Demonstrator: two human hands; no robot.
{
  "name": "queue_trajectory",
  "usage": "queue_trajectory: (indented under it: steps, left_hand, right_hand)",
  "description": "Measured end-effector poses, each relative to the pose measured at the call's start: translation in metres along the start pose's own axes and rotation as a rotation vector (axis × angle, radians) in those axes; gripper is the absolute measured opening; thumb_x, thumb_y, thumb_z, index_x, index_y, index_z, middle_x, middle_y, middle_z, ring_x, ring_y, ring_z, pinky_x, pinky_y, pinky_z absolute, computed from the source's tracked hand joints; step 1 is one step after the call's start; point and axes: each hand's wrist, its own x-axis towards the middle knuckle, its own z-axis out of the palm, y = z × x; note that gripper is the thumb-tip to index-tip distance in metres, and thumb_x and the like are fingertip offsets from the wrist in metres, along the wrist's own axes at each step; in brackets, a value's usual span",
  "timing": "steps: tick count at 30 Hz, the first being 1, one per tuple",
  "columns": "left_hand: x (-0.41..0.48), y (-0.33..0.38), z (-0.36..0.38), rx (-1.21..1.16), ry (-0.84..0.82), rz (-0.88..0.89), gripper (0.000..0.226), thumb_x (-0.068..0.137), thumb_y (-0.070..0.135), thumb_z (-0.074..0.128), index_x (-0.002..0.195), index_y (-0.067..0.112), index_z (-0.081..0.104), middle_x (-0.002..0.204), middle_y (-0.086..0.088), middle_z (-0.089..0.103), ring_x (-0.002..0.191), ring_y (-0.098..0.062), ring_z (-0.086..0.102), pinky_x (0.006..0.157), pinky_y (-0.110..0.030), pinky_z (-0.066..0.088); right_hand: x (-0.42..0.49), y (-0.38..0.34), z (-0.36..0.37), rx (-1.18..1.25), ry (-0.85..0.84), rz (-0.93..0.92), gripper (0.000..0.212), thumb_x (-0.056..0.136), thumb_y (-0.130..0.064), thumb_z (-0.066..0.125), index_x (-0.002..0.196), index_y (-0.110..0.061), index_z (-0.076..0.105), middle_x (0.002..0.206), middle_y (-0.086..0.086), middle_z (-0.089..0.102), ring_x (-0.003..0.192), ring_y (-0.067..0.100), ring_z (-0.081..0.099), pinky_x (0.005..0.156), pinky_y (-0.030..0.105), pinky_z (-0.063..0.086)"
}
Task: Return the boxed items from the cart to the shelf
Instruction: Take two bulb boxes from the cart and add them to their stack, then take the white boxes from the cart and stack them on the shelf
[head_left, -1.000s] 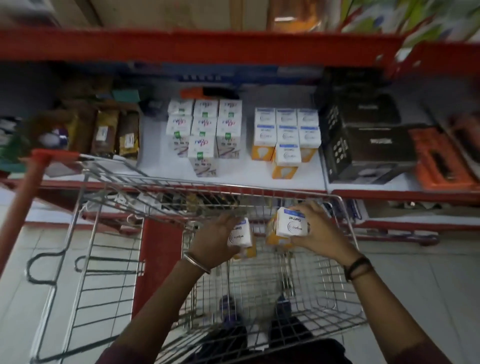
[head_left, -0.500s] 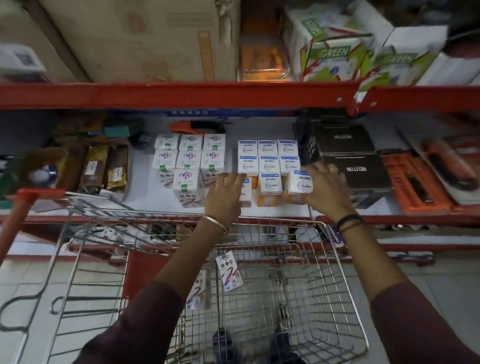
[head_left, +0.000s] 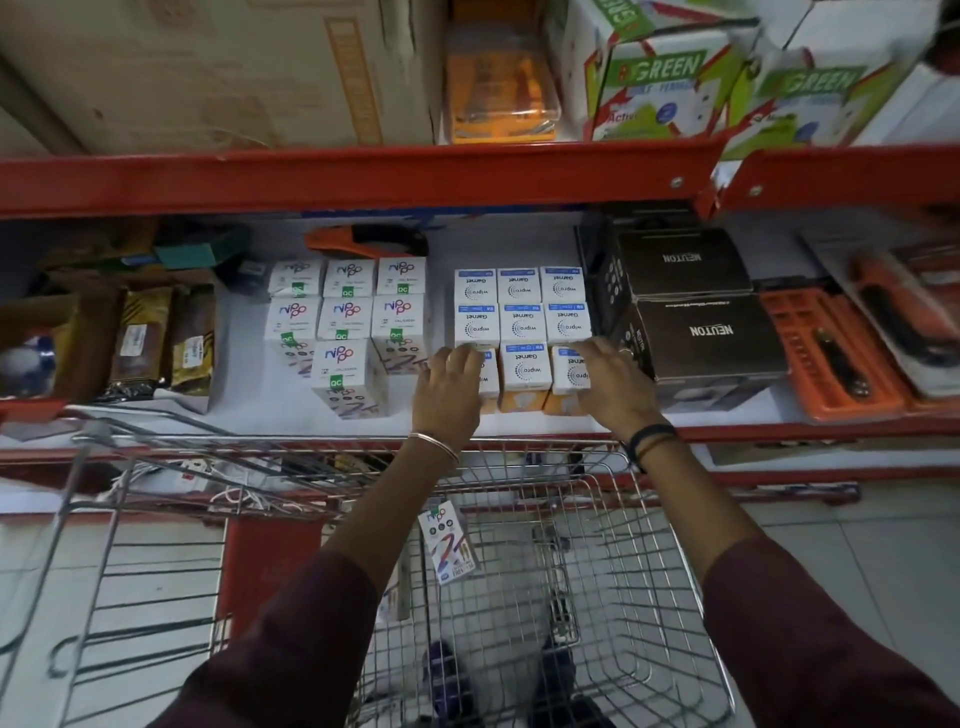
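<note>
Blue-and-white bulb boxes (head_left: 523, 327) stand in rows on the white shelf (head_left: 260, 410). My left hand (head_left: 454, 387) curls over the front-left bulb box (head_left: 488, 376), which stands on the shelf and is mostly hidden. My right hand (head_left: 615, 384) lies with its fingers apart against the right side of the front-right bulb box (head_left: 568, 370), which also stands on the shelf. Below my arms is the wire cart (head_left: 649, 597). A white box with colourful print (head_left: 445, 540) leans inside it, and another is partly hidden behind my left arm.
White boxes with green stickers (head_left: 345, 312) stand left of the bulb boxes. Black boxes (head_left: 706, 332) crowd the right side, with orange tool trays (head_left: 826, 353) beyond. Brown packets (head_left: 140, 343) sit at the left. A red shelf beam (head_left: 363, 176) runs overhead, carrying cartons.
Both hands lifted one bulb box each out of the cart and carried them up to the shelf. The boxes now stand in the front row, and my right hand has loosened off its box.
</note>
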Motion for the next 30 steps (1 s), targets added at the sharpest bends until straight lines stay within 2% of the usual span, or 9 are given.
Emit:
queue_trajectory:
  steps: [4,7,10,12,15,21,24,26,30]
  left_hand:
    - [-0.010,-0.001,-0.004,-0.118,0.038,0.016,0.054,0.081,0.021,0.065,0.129,0.009,0.043,0.148,-0.012,0.037,0.138,-0.032,0.029,0.109,-0.049,0.034]
    - [-0.036,-0.010,-0.008,-0.199,0.185,0.060,0.040,0.084,0.024,0.063,0.119,0.006,0.053,0.137,-0.016,0.050,0.128,-0.035,0.043,0.100,-0.049,0.043]
    - [-0.072,-0.032,0.000,-0.241,0.294,0.076,0.031,0.083,0.019,0.066,0.109,0.003,0.059,0.122,-0.019,0.059,0.115,-0.035,0.053,0.093,-0.045,0.047]
    - [-0.099,-0.053,0.016,-0.254,0.293,0.058,0.029,0.082,0.015,0.067,0.108,0.002,0.059,0.118,-0.019,0.061,0.110,-0.034,0.054,0.092,-0.043,0.047]
    - [-0.138,-0.088,0.049,-0.266,0.167,-0.022,0.034,0.080,0.007,0.066,0.111,-0.002,0.057,0.115,-0.022,0.061,0.107,-0.040,0.055,0.091,-0.048,0.050]
    - [-0.191,-0.135,0.127,-0.381,-0.145,-0.339,0.034,0.084,0.010,0.060,0.116,0.000,0.053,0.118,-0.022,0.056,0.105,-0.040,0.053,0.088,-0.046,0.045]
    - [-0.200,-0.143,0.164,-0.503,-0.255,-0.500,0.044,0.085,0.015,0.062,0.122,-0.001,0.047,0.122,-0.025,0.052,0.109,-0.040,0.051,0.090,-0.046,0.045]
    - [-0.197,-0.145,0.184,-0.558,-0.309,-0.597,0.052,0.084,0.019,0.064,0.128,0.002,0.042,0.126,-0.024,0.049,0.114,-0.038,0.050,0.091,-0.043,0.044]
    - [-0.181,-0.157,0.219,-0.602,-0.351,-0.708,0.075,0.081,0.033,0.067,0.141,0.011,0.028,0.141,-0.021,0.036,0.123,-0.036,0.043,0.095,-0.045,0.045]
  right_hand:
    - [-0.007,0.001,0.004,-0.060,0.065,-0.015,0.069,0.075,-0.013,0.072,0.137,-0.013,0.040,0.141,0.008,0.044,0.116,0.034,0.052,0.091,0.043,0.051]
    - [-0.020,-0.002,0.005,-0.147,0.125,-0.003,0.068,0.079,-0.019,0.070,0.139,-0.016,0.038,0.146,0.006,0.038,0.124,0.033,0.044,0.100,0.046,0.041]
    - [-0.041,-0.009,0.011,-0.116,0.232,0.012,0.061,0.081,-0.020,0.066,0.136,-0.015,0.041,0.144,0.009,0.039,0.127,0.032,0.040,0.101,0.048,0.038]
    - [-0.058,-0.020,0.023,-0.026,0.333,-0.014,0.053,0.080,-0.018,0.066,0.130,-0.012,0.048,0.137,0.012,0.047,0.122,0.033,0.045,0.098,0.047,0.041]
    - [-0.083,-0.045,0.061,0.098,0.395,-0.107,0.039,0.079,-0.016,0.066,0.116,-0.011,0.056,0.119,0.012,0.059,0.107,0.032,0.055,0.090,0.043,0.047]
    - [-0.106,-0.087,0.177,0.231,-0.038,-0.074,0.034,0.085,-0.020,0.062,0.116,-0.008,0.060,0.118,0.015,0.064,0.096,0.034,0.063,0.082,0.041,0.055]
    - [-0.095,-0.100,0.227,0.192,-0.222,-0.022,0.046,0.088,-0.025,0.060,0.129,-0.007,0.051,0.130,0.016,0.057,0.113,0.033,0.056,0.096,0.042,0.048]
    - [-0.082,-0.104,0.257,0.177,-0.296,0.032,0.057,0.088,-0.030,0.059,0.137,-0.008,0.041,0.139,0.015,0.049,0.123,0.032,0.048,0.103,0.043,0.042]
    - [-0.053,-0.108,0.308,0.087,-0.335,0.113,0.075,0.086,-0.043,0.059,0.146,-0.017,0.024,0.146,0.015,0.037,0.127,0.032,0.043,0.101,0.044,0.043]
